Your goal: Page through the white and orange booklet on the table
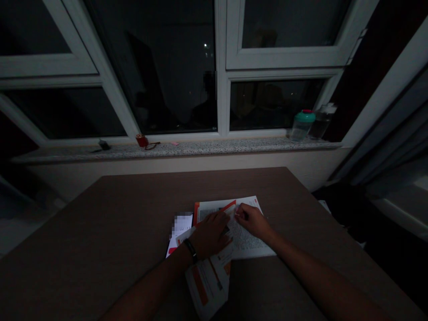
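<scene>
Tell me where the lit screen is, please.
In the head view, the screen lies on the table slightly left of centre, beside the printed page and the left hand.

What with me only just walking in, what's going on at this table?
A person is handling printed paper in dim light. The left hand lies over a folded sheet, which rests partly on a printed page. The right hand is near the folded sheet's far end, fingers curled; whether they pinch it is hard to tell. A lit screen lies to the left on the table.
</scene>
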A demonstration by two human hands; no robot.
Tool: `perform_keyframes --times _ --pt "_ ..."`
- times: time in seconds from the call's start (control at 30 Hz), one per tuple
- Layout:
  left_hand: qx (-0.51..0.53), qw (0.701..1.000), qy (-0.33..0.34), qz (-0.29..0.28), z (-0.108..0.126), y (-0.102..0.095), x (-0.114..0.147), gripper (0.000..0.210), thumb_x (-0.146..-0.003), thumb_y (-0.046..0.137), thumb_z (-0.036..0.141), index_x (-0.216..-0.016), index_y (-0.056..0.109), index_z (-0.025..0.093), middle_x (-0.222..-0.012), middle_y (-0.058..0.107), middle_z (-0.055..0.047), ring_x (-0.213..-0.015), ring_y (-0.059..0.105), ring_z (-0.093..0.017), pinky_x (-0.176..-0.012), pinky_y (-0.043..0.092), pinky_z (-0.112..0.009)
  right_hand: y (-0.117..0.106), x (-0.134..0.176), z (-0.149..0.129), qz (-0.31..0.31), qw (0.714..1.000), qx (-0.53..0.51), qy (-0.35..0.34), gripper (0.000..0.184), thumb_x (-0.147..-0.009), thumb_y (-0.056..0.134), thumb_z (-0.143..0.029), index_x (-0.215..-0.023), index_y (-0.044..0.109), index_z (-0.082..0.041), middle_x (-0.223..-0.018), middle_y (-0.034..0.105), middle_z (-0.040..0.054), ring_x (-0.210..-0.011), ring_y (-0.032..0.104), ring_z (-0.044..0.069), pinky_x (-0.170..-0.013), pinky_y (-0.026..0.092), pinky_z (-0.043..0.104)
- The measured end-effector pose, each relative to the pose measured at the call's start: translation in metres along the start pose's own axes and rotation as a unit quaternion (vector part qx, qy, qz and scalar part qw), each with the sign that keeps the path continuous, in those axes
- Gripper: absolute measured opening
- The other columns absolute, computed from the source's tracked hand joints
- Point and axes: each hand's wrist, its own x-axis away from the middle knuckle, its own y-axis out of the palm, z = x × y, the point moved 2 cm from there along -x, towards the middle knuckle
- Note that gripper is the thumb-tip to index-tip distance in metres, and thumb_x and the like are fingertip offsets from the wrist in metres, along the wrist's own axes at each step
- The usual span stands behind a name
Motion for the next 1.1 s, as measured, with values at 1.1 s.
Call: perform_keyframes --times 1.1 --pt "-0.006 1.000 -0.011 -0.010 -0.002 0.004 -0.002 0.049 -0.092 0.058 0.037 -0.137 0.044 0.024 -0.147 0.044 -0.010 -0.138 0.035 -0.031 -0.112 0.032 -0.051 0.006 0.007 -0.019 -0.128 0.990 -0.055 -0.035 0.014 -0.074 0.063 -0.009 -0.075 0.054 -0.020 -0.064 0.054 -0.0056 -0.057 0.049 0.011 -0.054 0.035 0.020"
